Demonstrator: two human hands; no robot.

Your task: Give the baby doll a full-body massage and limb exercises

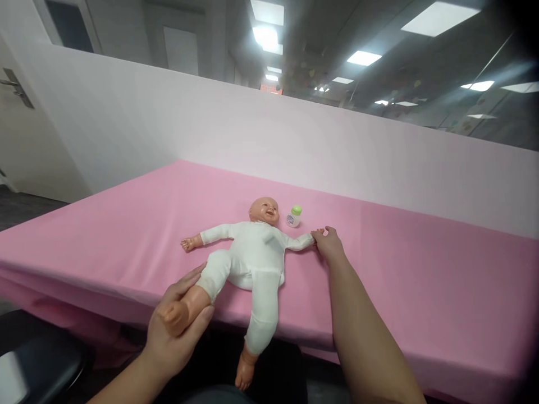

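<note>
A baby doll with a white cloth body lies face up on a pink-covered table. Its head points to the far side, and one foot hangs over the near edge. My left hand is wrapped round the doll's lower leg on the left, lifting the foot toward me. With my right hand I grip the doll's hand on the right side, its arm stretched outward. Beside the doll's head stands a small bottle with a green cap, touched by neither hand.
Behind the table runs a low white wall with glass above it. A door is at the far left. Part of a black chair shows at the lower left, near the table's edge.
</note>
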